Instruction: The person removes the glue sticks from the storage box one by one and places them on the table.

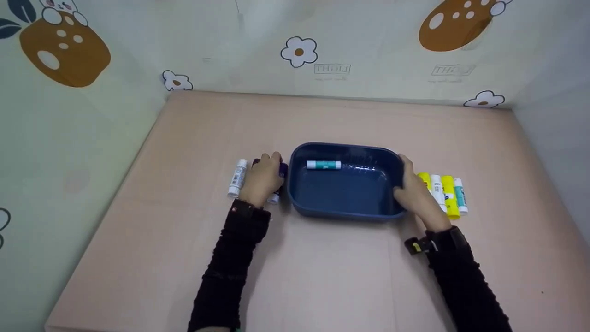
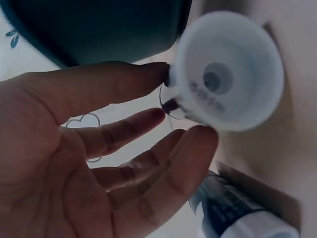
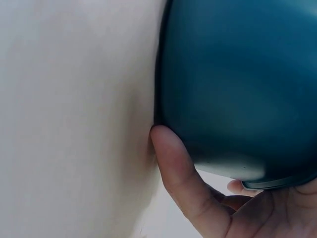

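Observation:
A dark blue plastic bin [image 1: 345, 198] stands on the table, with one white and teal glue stick [image 1: 324, 165] lying in it. My right hand [image 1: 417, 196] grips the bin's right end; in the right wrist view the thumb [image 3: 176, 163] presses its outer wall. Left of the bin, my left hand [image 1: 262, 180] pinches a glue stick with a white, hollow end [image 2: 230, 74] between thumb and fingers. Dark purple parts [image 1: 283, 170] show around that hand, partly hidden by it. Beside it lies a white glue stick [image 1: 238, 178] with a printed label.
Right of the bin several yellow, white and teal glue sticks [image 1: 449, 196] lie side by side, partly behind my right hand. The pinkish table [image 1: 322, 267] meets patterned walls [image 1: 368, 46] at the back and sides.

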Tool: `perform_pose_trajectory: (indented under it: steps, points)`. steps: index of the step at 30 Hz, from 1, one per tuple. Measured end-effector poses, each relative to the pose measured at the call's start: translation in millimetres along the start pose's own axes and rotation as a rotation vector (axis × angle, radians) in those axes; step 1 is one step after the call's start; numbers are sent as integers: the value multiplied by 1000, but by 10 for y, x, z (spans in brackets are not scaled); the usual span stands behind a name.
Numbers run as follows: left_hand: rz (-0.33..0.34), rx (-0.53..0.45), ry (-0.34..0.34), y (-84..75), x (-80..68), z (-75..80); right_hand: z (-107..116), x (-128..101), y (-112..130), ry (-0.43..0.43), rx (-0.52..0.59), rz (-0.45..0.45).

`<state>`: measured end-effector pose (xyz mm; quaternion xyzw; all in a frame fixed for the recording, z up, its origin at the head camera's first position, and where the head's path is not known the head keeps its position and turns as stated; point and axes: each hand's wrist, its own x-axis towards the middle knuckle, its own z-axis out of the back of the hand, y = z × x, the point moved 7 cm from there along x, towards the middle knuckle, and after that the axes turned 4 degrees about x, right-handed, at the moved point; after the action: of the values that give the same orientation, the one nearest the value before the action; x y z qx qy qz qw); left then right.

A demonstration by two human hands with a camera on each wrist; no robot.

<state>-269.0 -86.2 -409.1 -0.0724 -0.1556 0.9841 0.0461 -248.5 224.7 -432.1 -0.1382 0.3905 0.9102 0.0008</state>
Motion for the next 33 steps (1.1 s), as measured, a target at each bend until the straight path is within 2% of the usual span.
perform_pose_trajectory:
  steps: [4,9,14,21,26,33]
  points:
    - [0,52,-28,-27,-13,-20,3,-1,1,3,10,1]
    - [20,20,-29,13,-25,3,5,-4,4,-1,11,16]
    - [58,-10,8,106,-30,59,7,-10,2,-6,13,19]
    - [133,20,71,279,-3,107,13,-13,16,-14,-14,23]
    - [151,-3,103,353,-8,117,7,-8,8,-7,-1,13]
    - [140,-39,97,396,-45,183,1,0,-6,-4,9,8]
